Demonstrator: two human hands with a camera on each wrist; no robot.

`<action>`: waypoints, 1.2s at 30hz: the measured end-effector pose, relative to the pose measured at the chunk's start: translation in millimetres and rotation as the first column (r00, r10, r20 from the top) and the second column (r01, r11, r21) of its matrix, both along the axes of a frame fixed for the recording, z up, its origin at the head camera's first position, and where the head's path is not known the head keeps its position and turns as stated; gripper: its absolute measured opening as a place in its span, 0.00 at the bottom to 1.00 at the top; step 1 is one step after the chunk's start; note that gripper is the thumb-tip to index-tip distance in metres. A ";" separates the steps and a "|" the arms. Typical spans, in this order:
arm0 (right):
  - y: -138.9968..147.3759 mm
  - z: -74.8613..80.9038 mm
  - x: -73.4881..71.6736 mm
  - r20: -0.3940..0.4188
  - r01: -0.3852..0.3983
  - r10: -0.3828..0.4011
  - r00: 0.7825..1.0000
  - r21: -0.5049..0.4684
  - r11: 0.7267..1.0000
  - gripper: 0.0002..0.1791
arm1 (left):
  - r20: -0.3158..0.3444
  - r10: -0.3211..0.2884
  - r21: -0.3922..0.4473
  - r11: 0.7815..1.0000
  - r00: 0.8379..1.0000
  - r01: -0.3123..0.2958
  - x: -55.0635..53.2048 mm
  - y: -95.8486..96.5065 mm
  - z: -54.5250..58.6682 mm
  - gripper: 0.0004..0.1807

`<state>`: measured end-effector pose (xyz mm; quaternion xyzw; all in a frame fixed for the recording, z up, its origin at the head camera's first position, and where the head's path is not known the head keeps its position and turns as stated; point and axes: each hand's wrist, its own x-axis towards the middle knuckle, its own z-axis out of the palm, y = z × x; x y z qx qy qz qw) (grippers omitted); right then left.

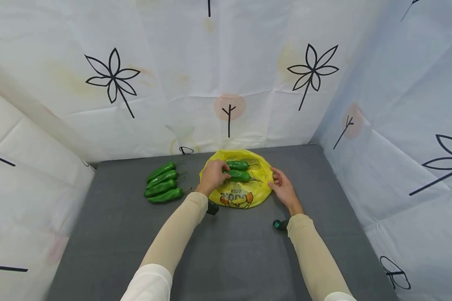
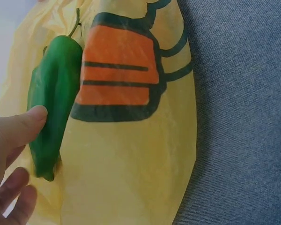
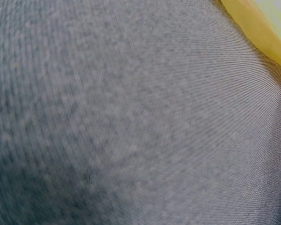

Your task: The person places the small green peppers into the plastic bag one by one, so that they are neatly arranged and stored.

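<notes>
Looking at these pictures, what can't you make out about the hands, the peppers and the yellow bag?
Head view: the left ends of the near pepper and far pepper, behind the left hand.
Left wrist view: the rest of the left hand, cut off by the left edge.
Right wrist view: most of the yellow bag, cut off at the top right corner.

Two peppers (image 1: pixel 239 176) on, perhaps in, bag (image 1: pixel 263 191)

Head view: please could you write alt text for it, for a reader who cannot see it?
A person's left hand touches one of two long, glossy green peppers framed by a printed yellow plastic bag; the right hand holds the bag's edge. Four more such peppers lie to the left on a dark grey fabric surface.
</notes>
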<state>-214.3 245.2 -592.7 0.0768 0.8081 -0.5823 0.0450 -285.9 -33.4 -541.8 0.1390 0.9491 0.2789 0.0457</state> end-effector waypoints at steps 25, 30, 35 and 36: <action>-1.1 1.9 1.2 0.023 0.003 -0.003 1.000 -0.003 1.000 0.34 | -0.152 -0.021 -0.250 0.968 0.988 -0.018 4.1 -8.0 0.4 0.46; -1.3 0.8 0.6 0.026 0.013 -0.013 1.000 0.001 1.000 0.34 | -0.150 0.001 -0.275 0.960 0.989 -0.042 4.4 -14.4 -2.9 0.48; -0.6 0.8 1.0 0.011 0.011 -0.011 1.000 0.011 1.000 0.34 | -0.149 0.024 -0.273 0.960 0.988 -0.064 6.3 -21.3 -4.4 0.49; -0.3 0.7 1.0 0.007 0.008 -0.008 1.000 0.015 1.000 0.34 | -0.147 0.031 -0.268 0.961 0.989 -0.069 7.2 -22.8 -4.0 0.49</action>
